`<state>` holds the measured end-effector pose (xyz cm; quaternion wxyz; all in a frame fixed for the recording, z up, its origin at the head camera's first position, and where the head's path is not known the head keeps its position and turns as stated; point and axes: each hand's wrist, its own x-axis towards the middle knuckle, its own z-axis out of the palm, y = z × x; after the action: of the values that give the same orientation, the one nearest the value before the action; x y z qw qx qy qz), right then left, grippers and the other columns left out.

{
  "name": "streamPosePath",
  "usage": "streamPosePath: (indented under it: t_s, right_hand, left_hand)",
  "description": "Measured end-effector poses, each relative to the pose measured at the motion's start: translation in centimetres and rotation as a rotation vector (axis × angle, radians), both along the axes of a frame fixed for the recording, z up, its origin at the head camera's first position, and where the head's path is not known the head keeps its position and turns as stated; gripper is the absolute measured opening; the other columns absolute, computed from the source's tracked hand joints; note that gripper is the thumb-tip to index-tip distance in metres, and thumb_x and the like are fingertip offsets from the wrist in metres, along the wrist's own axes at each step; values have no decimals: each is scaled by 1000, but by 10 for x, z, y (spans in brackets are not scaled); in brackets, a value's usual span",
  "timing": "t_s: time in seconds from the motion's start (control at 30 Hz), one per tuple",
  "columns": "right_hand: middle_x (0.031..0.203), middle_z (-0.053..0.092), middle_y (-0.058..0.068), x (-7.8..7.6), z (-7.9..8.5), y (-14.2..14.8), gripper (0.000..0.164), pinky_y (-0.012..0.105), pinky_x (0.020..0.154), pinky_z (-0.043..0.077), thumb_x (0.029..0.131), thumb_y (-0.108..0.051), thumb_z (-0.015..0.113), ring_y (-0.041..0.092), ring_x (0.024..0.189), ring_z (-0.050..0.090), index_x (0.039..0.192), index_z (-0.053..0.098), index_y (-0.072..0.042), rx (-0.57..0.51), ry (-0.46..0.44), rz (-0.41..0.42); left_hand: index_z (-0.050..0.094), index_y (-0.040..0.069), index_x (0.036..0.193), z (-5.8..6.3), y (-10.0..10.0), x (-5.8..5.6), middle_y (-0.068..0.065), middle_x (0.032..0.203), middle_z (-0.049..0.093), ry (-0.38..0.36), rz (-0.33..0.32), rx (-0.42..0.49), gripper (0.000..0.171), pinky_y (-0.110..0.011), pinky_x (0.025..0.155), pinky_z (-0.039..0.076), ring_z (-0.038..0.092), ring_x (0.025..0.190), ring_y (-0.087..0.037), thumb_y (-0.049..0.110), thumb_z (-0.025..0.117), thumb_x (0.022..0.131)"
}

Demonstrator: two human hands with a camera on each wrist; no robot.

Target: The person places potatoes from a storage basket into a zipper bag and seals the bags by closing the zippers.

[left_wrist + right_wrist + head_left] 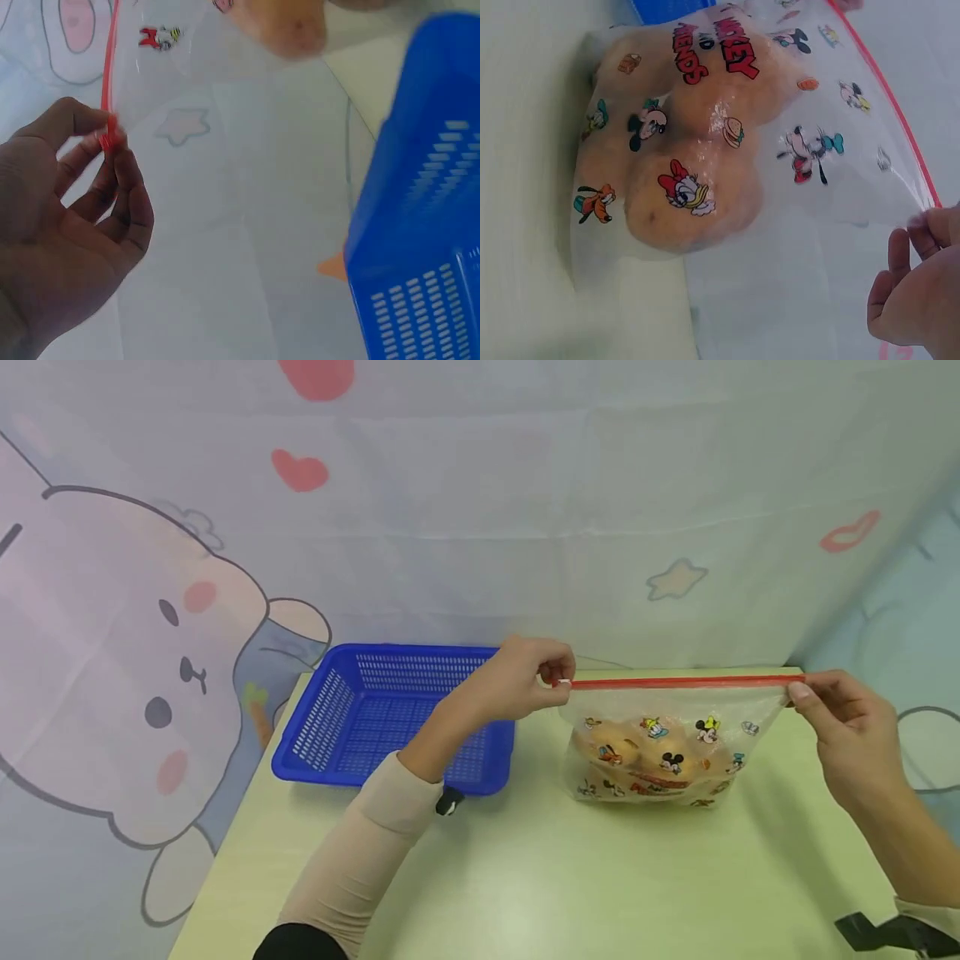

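A clear zip bag printed with cartoon characters stands on the table, its red zip strip stretched straight along the top. Inside are several round, tan potato-like items, partly hidden by the print. My left hand pinches the strip's left end, where a small red slider piece shows between thumb and fingers in the left wrist view. At the opposite top corner, my right hand pinches the bag's edge between thumb and forefinger.
Left of the bag, a blue plastic basket sits on the pale green table, with my left forearm crossing over its near right corner. Behind the table hangs a printed cloth with a cartoon bear and hearts.
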<state>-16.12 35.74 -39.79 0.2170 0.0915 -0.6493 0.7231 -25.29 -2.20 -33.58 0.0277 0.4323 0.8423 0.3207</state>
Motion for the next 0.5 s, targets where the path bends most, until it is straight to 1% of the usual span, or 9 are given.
streamPosePath:
  t_s: [0.1,0.17,0.23,0.27,0.33,0.37,0.43,0.5]
  right_hand:
    - [86,69,6,-2,-1,1,15,16,78,51,93,7,62,16,81,61,103,59,17,23,-15,-6]
    - [86,69,6,-2,0,1,14,16,75,51,93,5,62,15,80,62,103,59,15,46,-20,-2]
    - [86,69,6,-3,-1,0,14,17,73,52,94,5,62,16,79,63,104,59,15,29,-16,9]
    - [86,69,7,-4,-1,0,13,18,71,53,94,6,61,16,79,63,104,60,15,10,-15,15]
    - [87,70,7,-5,-3,0,12,20,68,54,94,7,60,16,78,64,103,60,15,-53,-9,30]
    - [86,70,8,-6,-5,0,12,20,68,54,94,8,59,17,78,64,103,60,15,-91,-5,38]
    - [86,70,9,-7,-8,1,10,22,66,55,93,11,58,18,78,64,102,59,15,-160,5,47]
    - [86,69,10,-8,-11,3,9,23,66,55,93,13,56,18,78,64,102,59,15,-199,18,58]
  left_hand:
    - [63,18,91,1,-8,-1,7,85,62,-9,11,1,7,-23,73,49,56,79,-8,11,61,91]
    - [64,16,91,-2,-9,-1,5,85,62,-29,21,20,6,-22,73,50,57,79,-8,11,61,92]
    - [65,13,97,-8,-7,2,4,89,63,-52,72,46,3,-22,75,50,58,82,-9,13,62,94]
    - [64,12,104,-12,-6,5,3,92,63,-70,115,56,10,-22,77,50,58,85,-10,17,63,96]
    - [59,9,123,-21,0,15,1,103,62,-121,223,72,32,-25,81,50,59,95,-12,27,64,97]
    - [52,8,134,-26,4,22,-1,109,61,-157,278,73,46,-27,84,51,59,101,-15,33,64,98]
    - [30,8,152,-36,15,37,-6,124,58,-251,379,61,76,-33,91,51,57,114,-19,43,65,95]
    - [9,11,159,-47,28,51,-11,140,51,-371,440,62,100,-40,99,49,52,126,-24,50,69,90]
